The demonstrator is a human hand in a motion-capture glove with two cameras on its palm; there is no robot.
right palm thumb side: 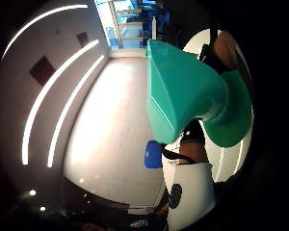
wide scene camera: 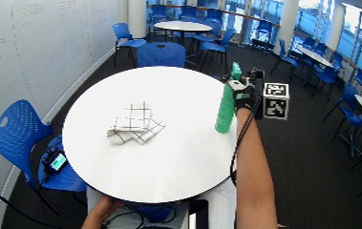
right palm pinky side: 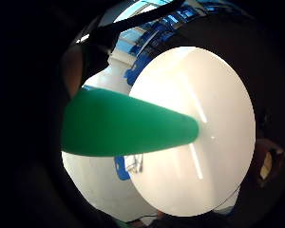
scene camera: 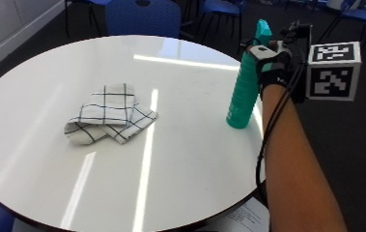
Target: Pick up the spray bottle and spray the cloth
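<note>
Presently, a green spray bottle [scene camera: 244, 87] is being grasped near its top by the gloved right-hand grip [scene camera: 274, 65], its base touching the round white surface [scene camera: 189, 164] near the edge. A checked cloth [scene camera: 110, 119] is lying crumpled, well apart.

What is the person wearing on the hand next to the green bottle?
The right hand wears a black glove with white plastic pieces on it. The forearm behind it is bare, with no sleeve. The other hand, at the table's near edge in the wide outside view, has no glove.
</note>
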